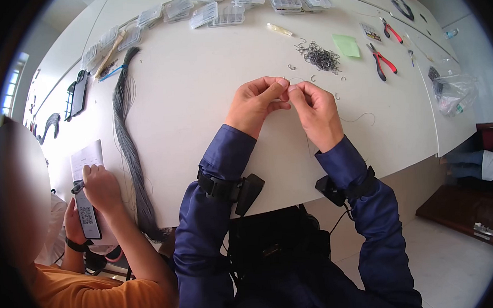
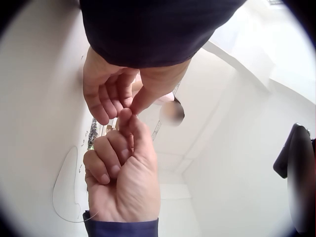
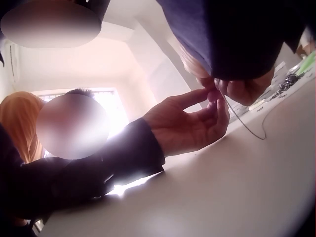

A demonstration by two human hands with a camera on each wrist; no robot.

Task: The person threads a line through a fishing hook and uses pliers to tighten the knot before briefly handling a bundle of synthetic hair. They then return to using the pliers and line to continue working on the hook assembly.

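My left hand [image 1: 253,104] and right hand [image 1: 318,114] meet fingertip to fingertip above the white table [image 1: 199,100]. Between thumb and forefinger, each pinches at a thin dark line [image 3: 245,127]. A loop of that line [image 2: 54,180] trails from the right hand's side in the left wrist view. A tiny dark tip pokes up at the left fingertips; the fingers hide the rest, and I cannot tell what it is. Just beyond the hands lies a pile of small dark metal hooks [image 1: 320,57], with several loose hooks around it.
A long bundle of dark strands [image 1: 125,121] lies at the left, tied with a blue band. Clear plastic boxes [image 1: 231,15] line the back. Red-handled pliers [image 1: 384,63] and a green paper [image 1: 346,45] lie right. A person in orange [image 1: 103,301] holds a phone [image 1: 88,215].
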